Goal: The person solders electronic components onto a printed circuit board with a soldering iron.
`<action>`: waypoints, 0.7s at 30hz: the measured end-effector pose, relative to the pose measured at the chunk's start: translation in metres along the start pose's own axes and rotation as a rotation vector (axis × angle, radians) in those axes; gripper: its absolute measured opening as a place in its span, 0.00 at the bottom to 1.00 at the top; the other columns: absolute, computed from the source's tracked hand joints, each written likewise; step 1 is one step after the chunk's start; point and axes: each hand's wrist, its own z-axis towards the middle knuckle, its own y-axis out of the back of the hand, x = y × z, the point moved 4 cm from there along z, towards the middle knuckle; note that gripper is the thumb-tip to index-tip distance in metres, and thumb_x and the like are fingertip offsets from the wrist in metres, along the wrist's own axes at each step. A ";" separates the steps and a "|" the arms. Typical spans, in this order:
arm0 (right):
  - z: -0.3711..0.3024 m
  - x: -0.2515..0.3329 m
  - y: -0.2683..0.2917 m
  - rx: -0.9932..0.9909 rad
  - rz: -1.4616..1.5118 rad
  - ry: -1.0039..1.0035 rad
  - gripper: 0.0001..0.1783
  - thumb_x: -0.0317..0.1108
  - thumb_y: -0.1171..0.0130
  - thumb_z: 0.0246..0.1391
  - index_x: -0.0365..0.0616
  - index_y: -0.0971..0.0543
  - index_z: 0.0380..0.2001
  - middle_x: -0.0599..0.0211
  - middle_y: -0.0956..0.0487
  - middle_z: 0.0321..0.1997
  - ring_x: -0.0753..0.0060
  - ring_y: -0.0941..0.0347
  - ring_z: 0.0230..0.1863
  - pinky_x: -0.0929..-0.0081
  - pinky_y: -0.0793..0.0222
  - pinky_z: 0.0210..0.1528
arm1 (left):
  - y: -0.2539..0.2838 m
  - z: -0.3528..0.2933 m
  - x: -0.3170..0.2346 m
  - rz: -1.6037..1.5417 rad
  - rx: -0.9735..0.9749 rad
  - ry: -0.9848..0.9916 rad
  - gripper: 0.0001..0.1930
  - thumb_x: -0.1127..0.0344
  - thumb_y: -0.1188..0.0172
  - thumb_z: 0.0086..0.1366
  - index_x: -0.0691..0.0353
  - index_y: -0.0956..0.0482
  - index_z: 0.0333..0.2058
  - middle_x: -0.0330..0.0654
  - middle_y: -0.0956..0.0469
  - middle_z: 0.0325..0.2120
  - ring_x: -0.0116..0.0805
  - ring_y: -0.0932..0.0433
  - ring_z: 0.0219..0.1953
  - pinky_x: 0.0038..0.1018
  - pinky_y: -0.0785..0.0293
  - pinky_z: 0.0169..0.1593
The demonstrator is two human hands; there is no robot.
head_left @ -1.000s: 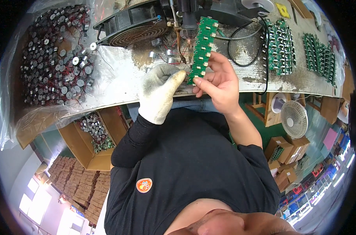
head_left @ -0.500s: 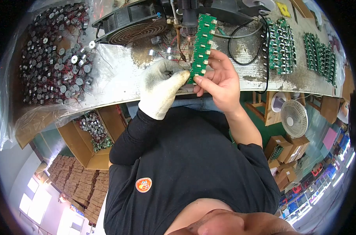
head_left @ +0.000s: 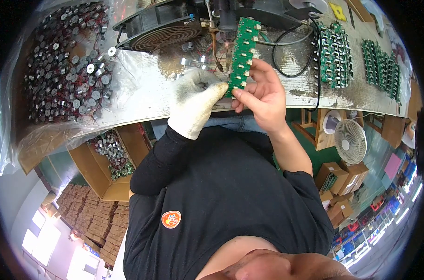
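A long green circuit board [head_left: 244,52] with a row of small white connectors stands tilted over the bench's near edge. My bare right hand [head_left: 263,95] pinches its lower right side between thumb and fingers. My left hand [head_left: 192,99], in a white work glove, is closed at the board's lower left corner, thumb and forefinger meeting there; whatever else lies in its curled fingers is hidden. Just left of the board is a soldering head with a thin copper-coloured tip [head_left: 218,53]. Small round metal motors [head_left: 186,61] with red wires lie behind the glove.
A big heap of small motors [head_left: 72,70] covers the bench's left on plastic sheeting. A black fan [head_left: 163,35] stands at the back. Rows of green boards [head_left: 334,56] lie on the right, beside a black cable [head_left: 273,55]. A cardboard box [head_left: 93,170] sits below left.
The board has shifted slightly right at its top, and my gloved left hand has moved a little to the right with it. Both hands keep their hold.
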 end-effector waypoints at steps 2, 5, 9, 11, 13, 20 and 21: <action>0.001 -0.001 -0.002 0.002 0.001 -0.005 0.32 0.13 0.45 0.48 0.38 0.41 0.57 0.53 0.29 0.49 0.71 0.23 0.27 0.82 0.27 0.23 | 0.004 0.001 -0.002 0.110 0.038 -0.045 0.07 0.70 0.37 0.58 0.69 0.23 0.31 0.40 0.23 0.26 0.24 0.24 0.28 0.21 0.27 0.31; 0.000 0.001 -0.005 0.001 0.026 -0.005 0.33 0.14 0.44 0.49 0.39 0.41 0.57 0.55 0.29 0.47 0.71 0.24 0.27 0.81 0.27 0.23 | 0.002 -0.003 -0.008 0.037 0.044 0.010 0.07 0.70 0.37 0.59 0.69 0.24 0.32 0.40 0.22 0.26 0.24 0.25 0.29 0.21 0.27 0.32; -0.002 0.000 0.002 -0.037 -0.016 -0.013 0.33 0.16 0.41 0.48 0.36 0.40 0.57 0.56 0.29 0.49 0.71 0.23 0.28 0.80 0.27 0.22 | 0.026 -0.020 -0.017 0.238 -0.109 -0.069 0.12 0.72 0.37 0.59 0.68 0.25 0.40 0.41 0.22 0.34 0.26 0.24 0.32 0.21 0.27 0.38; -0.003 0.001 0.006 -0.088 -0.103 -0.007 0.33 0.17 0.42 0.49 0.36 0.41 0.58 0.55 0.29 0.50 0.72 0.23 0.28 0.81 0.27 0.23 | 0.051 -0.030 -0.036 0.414 -0.251 -0.420 0.10 0.74 0.37 0.58 0.71 0.25 0.38 0.44 0.22 0.33 0.26 0.24 0.30 0.21 0.26 0.36; -0.006 0.000 0.009 -0.083 -0.131 0.020 0.33 0.16 0.43 0.49 0.35 0.42 0.58 0.55 0.29 0.50 0.74 0.24 0.28 0.83 0.27 0.24 | 0.089 -0.040 -0.048 0.577 -0.488 -0.633 0.09 0.76 0.38 0.57 0.71 0.24 0.36 0.44 0.22 0.32 0.27 0.24 0.28 0.21 0.27 0.33; -0.003 -0.003 0.007 -0.044 -0.111 0.075 0.32 0.15 0.45 0.50 0.33 0.42 0.58 0.54 0.29 0.48 0.76 0.26 0.27 0.84 0.30 0.22 | 0.203 -0.059 -0.100 0.852 -1.008 -0.650 0.09 0.72 0.35 0.53 0.65 0.21 0.34 0.43 0.22 0.32 0.29 0.25 0.29 0.23 0.28 0.35; -0.002 -0.003 0.006 -0.050 -0.121 0.064 0.31 0.15 0.45 0.50 0.33 0.42 0.58 0.54 0.29 0.48 0.76 0.26 0.27 0.84 0.30 0.22 | 0.199 -0.057 -0.110 1.040 -0.969 -0.631 0.12 0.68 0.34 0.52 0.65 0.20 0.36 0.45 0.22 0.34 0.35 0.24 0.30 0.26 0.27 0.38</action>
